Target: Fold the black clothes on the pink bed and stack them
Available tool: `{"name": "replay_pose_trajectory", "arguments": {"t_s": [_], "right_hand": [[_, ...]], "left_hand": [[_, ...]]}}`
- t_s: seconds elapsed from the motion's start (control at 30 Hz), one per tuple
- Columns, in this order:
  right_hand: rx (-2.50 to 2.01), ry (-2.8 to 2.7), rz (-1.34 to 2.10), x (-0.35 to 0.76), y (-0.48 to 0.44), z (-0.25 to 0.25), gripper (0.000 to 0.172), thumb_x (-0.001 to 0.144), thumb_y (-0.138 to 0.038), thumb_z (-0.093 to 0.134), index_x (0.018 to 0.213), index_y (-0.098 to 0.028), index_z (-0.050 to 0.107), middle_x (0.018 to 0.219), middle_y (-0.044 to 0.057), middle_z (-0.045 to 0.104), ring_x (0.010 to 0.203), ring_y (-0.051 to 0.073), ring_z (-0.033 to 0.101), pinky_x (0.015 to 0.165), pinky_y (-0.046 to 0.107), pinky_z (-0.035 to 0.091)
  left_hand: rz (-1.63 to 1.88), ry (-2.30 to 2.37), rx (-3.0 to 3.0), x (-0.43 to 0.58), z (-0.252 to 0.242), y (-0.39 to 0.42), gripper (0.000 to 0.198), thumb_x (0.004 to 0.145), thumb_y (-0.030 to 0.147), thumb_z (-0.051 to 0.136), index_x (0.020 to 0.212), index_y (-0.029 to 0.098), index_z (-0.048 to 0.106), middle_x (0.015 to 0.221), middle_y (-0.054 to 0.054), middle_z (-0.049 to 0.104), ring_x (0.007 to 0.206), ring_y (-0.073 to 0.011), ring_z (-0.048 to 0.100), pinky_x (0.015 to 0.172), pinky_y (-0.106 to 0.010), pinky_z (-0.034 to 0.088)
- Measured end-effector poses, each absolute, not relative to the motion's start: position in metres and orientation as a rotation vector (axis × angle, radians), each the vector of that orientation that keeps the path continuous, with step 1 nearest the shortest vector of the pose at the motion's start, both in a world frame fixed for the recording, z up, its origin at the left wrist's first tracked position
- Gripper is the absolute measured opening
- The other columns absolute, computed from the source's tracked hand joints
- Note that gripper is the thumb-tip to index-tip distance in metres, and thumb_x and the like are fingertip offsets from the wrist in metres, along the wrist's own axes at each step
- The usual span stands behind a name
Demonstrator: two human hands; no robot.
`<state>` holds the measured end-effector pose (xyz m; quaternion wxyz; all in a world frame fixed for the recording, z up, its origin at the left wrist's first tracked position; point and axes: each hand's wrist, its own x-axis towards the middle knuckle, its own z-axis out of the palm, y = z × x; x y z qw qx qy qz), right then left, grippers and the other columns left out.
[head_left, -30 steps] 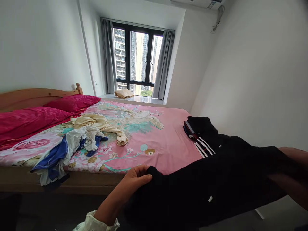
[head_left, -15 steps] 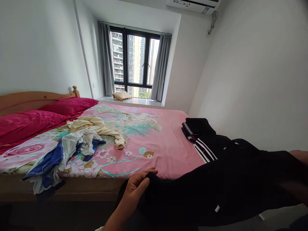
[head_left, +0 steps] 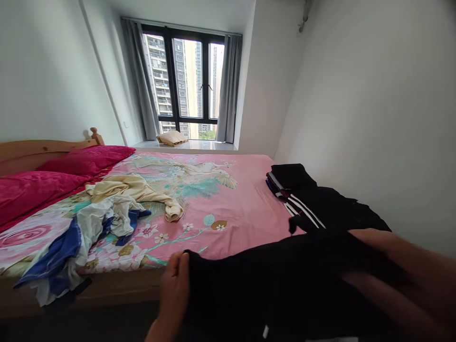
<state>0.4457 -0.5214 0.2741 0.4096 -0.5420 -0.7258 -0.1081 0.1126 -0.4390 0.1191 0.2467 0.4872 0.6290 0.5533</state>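
A black garment point(head_left: 278, 289) with a small white tag or mark spreads across the lower right of the view, its exact kind unclear. My left hand point(head_left: 175, 280) pinches its upper left corner, in front of the bed's near edge. At the right, my right hand point(head_left: 402, 266), smeared by motion, grips the same cloth, with black fabric between thumb and fingers. Just beyond it, on the bed's right side, lies a row of folded dark clothes point(head_left: 292, 176). Among these is a black piece with white stripes point(head_left: 304, 209).
A pink flowered bedsheet point(head_left: 245, 204) covers the bed. Crumpled cream clothing point(head_left: 128, 187) and a blue-and-white garment point(head_left: 71, 242) lie at left, the latter hanging over the edge. Red pillows point(head_left: 89, 159) rest by the wooden headboard point(head_left: 21, 148). A wall rises at right.
My left hand has moved left and slightly down with the garment's corner. My right hand has come in from the right edge, over the cloth. The view has shifted slightly.
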Motion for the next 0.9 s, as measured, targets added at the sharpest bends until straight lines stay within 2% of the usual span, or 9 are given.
{"name": "replay_pose_trajectory", "arguments": {"t_s": [0.13,0.2,0.33,0.43,0.57,0.7,0.8,0.9], "right_hand": [[-1.311,-1.853,0.018,0.416,-0.492,0.261,0.022,0.084,-0.045,0.058,0.098,-0.028,0.058,0.073,-0.002,0.066,0.059,0.013,0.060,0.055,0.021,0.047],[-1.353,-1.747,0.278,0.408,-0.470,0.245,0.023,0.086,-0.044,0.054,0.096,-0.023,0.058,0.077,-0.002,0.065,0.066,0.013,0.060,0.059,0.021,0.047],[-1.350,-1.471,0.718,0.409,-0.405,0.192,0.035,0.086,-0.050,0.050,0.096,-0.018,0.058,0.082,0.001,0.063,0.075,0.015,0.058,0.066,0.023,0.046],[-1.390,-1.338,0.778,0.428,-0.345,0.140,0.042,0.083,-0.056,0.049,0.092,-0.016,0.060,0.078,0.001,0.062,0.073,0.017,0.057,0.064,0.025,0.046],[-1.808,-1.264,0.602,0.473,-0.280,0.068,0.045,0.078,-0.061,0.049,0.079,-0.018,0.062,0.070,0.003,0.063,0.071,0.020,0.058,0.063,0.027,0.044],[-2.007,-1.218,0.591,0.520,-0.255,0.010,0.042,0.075,-0.059,0.051,0.072,-0.018,0.061,0.069,0.007,0.064,0.071,0.024,0.059,0.064,0.031,0.042],[-2.086,-1.234,0.617,0.542,-0.249,-0.020,0.045,0.076,-0.061,0.046,0.077,-0.019,0.062,0.076,0.008,0.066,0.077,0.025,0.060,0.067,0.032,0.041],[-2.111,-1.271,0.670,0.552,-0.244,-0.038,0.051,0.077,-0.066,0.041,0.081,-0.020,0.061,0.081,0.008,0.066,0.080,0.024,0.061,0.068,0.031,0.041]], "left_hand": [[1.296,2.224,1.470,0.058,0.148,-0.424,0.028,0.078,0.049,0.043,0.082,0.024,0.056,0.076,-0.002,0.063,0.074,-0.0233,0.058,0.064,-0.033,0.042],[1.170,2.310,1.668,0.035,0.171,-0.404,0.031,0.079,0.052,0.041,0.082,0.026,0.057,0.076,-0.003,0.064,0.072,-0.0251,0.060,0.061,-0.033,0.043],[1.041,2.174,2.170,0.028,0.208,-0.330,0.037,0.078,0.056,0.041,0.086,0.026,0.061,0.075,-0.002,0.067,0.070,-0.0237,0.063,0.060,-0.031,0.044],[0.970,2.002,2.463,0.051,0.207,-0.262,0.038,0.083,0.053,0.043,0.093,0.023,0.064,0.085,-0.003,0.068,0.075,-0.0210,0.064,0.067,-0.030,0.046],[1.203,1.783,2.487,0.084,0.167,-0.212,0.038,0.087,0.046,0.042,0.105,0.018,0.061,0.103,-0.009,0.065,0.090,-0.0201,0.063,0.084,-0.033,0.047],[1.089,1.706,2.451,0.079,0.091,-0.234,0.033,0.084,0.042,0.048,0.105,0.020,0.062,0.111,-0.009,0.064,0.107,-0.0240,0.057,0.096,-0.040,0.043],[1.013,1.850,2.150,0.053,0.030,-0.275,0.036,0.080,0.048,0.052,0.101,0.021,0.064,0.104,-0.009,0.066,0.102,-0.0259,0.060,0.093,-0.043,0.046],[0.904,1.927,1.750,0.037,-0.007,-0.309,0.041,0.076,0.053,0.053,0.099,0.020,0.064,0.097,-0.007,0.069,0.094,-0.0251,0.065,0.085,-0.040,0.051]]}}
